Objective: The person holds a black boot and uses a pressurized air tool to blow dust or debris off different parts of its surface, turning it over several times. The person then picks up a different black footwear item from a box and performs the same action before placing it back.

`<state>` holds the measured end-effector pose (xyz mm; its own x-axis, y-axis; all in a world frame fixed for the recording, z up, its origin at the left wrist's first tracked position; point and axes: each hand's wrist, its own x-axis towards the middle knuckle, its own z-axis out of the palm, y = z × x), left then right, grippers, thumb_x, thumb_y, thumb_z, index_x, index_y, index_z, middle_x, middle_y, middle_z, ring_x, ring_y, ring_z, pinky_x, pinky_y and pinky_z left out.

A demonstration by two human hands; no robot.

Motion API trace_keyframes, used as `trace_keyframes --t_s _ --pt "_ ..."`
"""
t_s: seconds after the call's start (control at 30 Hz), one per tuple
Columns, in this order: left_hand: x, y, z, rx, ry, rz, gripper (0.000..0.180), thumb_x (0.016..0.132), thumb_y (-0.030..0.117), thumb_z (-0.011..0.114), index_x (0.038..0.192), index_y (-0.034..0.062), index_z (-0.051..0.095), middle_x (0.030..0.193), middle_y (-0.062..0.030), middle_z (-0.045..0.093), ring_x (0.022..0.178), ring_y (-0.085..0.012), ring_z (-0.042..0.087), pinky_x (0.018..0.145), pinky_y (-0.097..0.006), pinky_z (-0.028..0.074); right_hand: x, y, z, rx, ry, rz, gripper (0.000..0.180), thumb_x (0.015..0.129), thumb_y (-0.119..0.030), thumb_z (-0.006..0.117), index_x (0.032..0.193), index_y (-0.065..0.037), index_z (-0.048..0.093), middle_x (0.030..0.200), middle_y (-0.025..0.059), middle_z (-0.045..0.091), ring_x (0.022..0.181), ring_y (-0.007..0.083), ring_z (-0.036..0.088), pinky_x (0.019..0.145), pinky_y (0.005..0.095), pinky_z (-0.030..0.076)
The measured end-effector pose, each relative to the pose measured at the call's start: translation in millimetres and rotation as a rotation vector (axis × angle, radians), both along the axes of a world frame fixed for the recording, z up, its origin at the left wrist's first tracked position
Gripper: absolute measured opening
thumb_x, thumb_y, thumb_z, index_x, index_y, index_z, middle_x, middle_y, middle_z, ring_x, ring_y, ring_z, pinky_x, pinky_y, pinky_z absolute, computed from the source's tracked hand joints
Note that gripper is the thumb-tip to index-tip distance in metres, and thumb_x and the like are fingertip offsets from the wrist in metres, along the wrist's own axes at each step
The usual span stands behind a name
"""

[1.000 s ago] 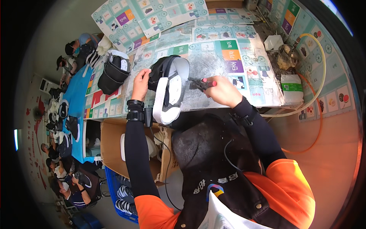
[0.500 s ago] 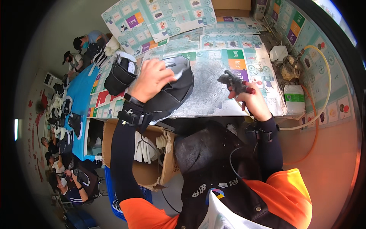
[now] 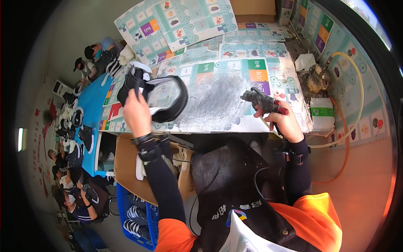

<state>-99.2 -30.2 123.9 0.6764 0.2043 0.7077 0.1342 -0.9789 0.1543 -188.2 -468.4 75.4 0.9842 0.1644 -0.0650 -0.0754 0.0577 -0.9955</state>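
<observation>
Printed sheets [image 3: 233, 69] lie across the worktable [image 3: 299, 45].

A: Which surfaces bound our station?
B: To our left we have a grey wall [image 3: 32, 109] with red markings; to our right, a smooth, pinkish side panel [image 3: 361, 176], its upper part faced with printed sheets [image 3: 357, 113].
A: Which furniture do we list?
B: We list two items: our workbench [image 3: 222, 105], sheet-covered and dark-stained near its middle, and a blue-covered table [image 3: 93, 119] just beside it on the left. The grey floor [image 3: 117, 235] shows below.
A: Where do we locate light?
B: We locate a bright pane [image 3: 366, 17] at upper right, a narrow white light [image 3: 20, 139] at far left, and an orange glow [image 3: 393, 197] along the right edge.
</observation>
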Motion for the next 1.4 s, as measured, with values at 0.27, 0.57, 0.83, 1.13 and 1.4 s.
trace_keyframes --t_s 0.27,0.57,0.83,1.13,1.4 --pt "83.1 -130.3 6.4 0.462 0.574 -0.666 0.027 0.087 0.030 0.075 0.107 0.0130 0.081 0.094 -0.0169 0.077 0.095 -0.0392 0.073 0.084 -0.050 0.057 16.4 12.8 13.4 -0.196 -0.045 0.169 0.038 0.077 -0.002 0.058 0.113 0.001 0.072 0.097 0.0035 0.076 0.071 0.0075 0.061 0.054 0.0227 0.048" --pt "113.1 -167.1 0.8 0.479 0.690 -0.677 0.027 0.085 0.029 0.075 0.105 0.0114 0.083 0.097 -0.0187 0.078 0.097 -0.0382 0.074 0.089 -0.050 0.058 43.1 55.9 -0.6 -0.563 -0.344 0.106 0.021 0.083 -0.013 0.058 0.093 0.001 0.069 0.087 0.0317 0.068 0.091 0.0543 0.064 0.081 0.0589 0.051" --pt "106.7 -163.5 3.3 0.423 0.689 -0.650 0.028 0.085 0.029 0.075 0.106 0.0127 0.083 0.095 -0.0176 0.078 0.095 -0.0379 0.074 0.088 -0.049 0.058 43.8 64.7 -10.5 -0.687 -0.379 0.029 0.017 0.083 -0.010 0.061 0.095 0.000 0.067 0.082 0.0295 0.066 0.085 0.0531 0.064 0.076 0.0556 0.051" --pt "103.4 -163.1 3.4 0.441 0.670 -0.646 0.027 0.085 0.029 0.076 0.106 0.0137 0.083 0.096 -0.0167 0.079 0.096 -0.0367 0.075 0.088 -0.047 0.059 36.2 63.0 -12.1 -0.690 -0.436 -0.037 0.014 0.083 -0.010 0.061 0.093 0.000 0.066 0.078 0.0288 0.065 0.082 0.0530 0.063 0.074 0.0555 0.050" --pt "91.4 -140.9 19.0 0.684 0.287 -0.610 0.014 0.087 0.012 0.066 0.093 0.0112 0.078 0.097 -0.0105 0.071 0.099 -0.0330 0.071 0.078 -0.046 0.060 21.9 50.9 6.2 -0.567 -0.422 0.040 0.018 0.085 -0.010 0.059 0.096 0.002 0.068 0.084 0.0305 0.067 0.089 0.0527 0.065 0.079 0.0562 0.053"
